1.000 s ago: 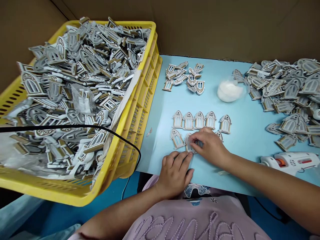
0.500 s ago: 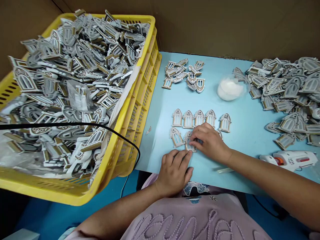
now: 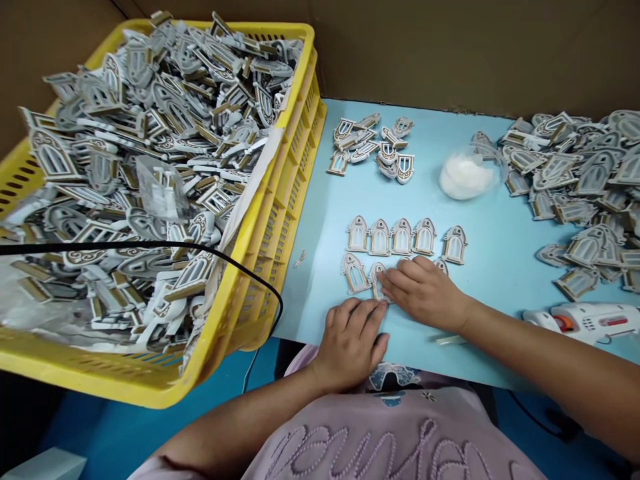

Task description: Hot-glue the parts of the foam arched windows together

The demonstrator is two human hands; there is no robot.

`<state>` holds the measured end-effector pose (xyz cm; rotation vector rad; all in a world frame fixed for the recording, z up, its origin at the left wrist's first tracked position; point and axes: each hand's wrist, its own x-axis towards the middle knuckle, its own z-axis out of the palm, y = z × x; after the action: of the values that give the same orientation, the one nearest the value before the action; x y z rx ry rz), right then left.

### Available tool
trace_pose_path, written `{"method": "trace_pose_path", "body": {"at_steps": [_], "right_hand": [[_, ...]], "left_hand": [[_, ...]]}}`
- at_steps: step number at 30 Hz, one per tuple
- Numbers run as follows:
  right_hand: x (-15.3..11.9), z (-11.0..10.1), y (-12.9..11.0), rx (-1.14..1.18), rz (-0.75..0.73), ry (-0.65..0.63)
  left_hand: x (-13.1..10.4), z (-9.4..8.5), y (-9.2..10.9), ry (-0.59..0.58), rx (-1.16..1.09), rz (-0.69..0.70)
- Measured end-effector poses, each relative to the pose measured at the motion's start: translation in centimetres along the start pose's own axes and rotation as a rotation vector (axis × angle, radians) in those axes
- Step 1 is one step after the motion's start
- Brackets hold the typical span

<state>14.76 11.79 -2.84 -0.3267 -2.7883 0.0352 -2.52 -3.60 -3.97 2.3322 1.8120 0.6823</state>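
Two rows of small grey-white arched window pieces with gold edging lie on the light blue table (image 3: 320,313) before me. My right hand (image 3: 425,295) is over the lower row, its bent fingers together on one arched window piece (image 3: 375,280) and covering its right side. My left hand (image 3: 353,343) rests palm down at the table's front edge. Its fingers are extended, with the index fingertip at the lower end of that same piece. A tilted arched window piece (image 3: 355,275) lies just left of it. Another arched window piece (image 3: 442,266) shows partly behind my right hand.
A yellow crate (image 3: 295,160) heaped with window pieces stands left, a black cable (image 3: 235,261) crossing it. A clear bowl of white material (image 3: 467,175) sits farther back. A pile of window pieces (image 3: 585,170) and a white glue gun (image 3: 595,321) are at right.
The right hand's fingers have straightened slightly and flattened over the piece; the thumb, visible before, is now hidden. The left hand stays in place. The view has shifted slightly.
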Motion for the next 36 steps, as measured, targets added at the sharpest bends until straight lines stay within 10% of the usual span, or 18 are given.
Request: {"method": "trace_pose_path", "body": {"at_steps": [9,16,20,30,36], "right_hand": [[1.0,-1.3,1.4,-0.059,0.062,-0.048],[0.8,-5.2,17.1,-0.243,0.838,0.092],[0.0,-5.5,21.4,-0.152,0.937,-0.080],[0.6,-6.8,20.5,0.111,1.238,0.077],[0.6,-7.0,14.9,0.412,1.191,0.235]], "left_hand": [[-0.2,0.2,-0.1,0.033,-0.014,0.003],[-0.3,0.5,-0.1,0.064,-0.005,0.036],[-0.3,0.4,-0.1,0.054,0.015,0.039],[-0.3,0.4,-0.2,0.044,0.020,0.044],[-0.1,-0.1,-0.9,0.076,-0.161,0.015]]}}
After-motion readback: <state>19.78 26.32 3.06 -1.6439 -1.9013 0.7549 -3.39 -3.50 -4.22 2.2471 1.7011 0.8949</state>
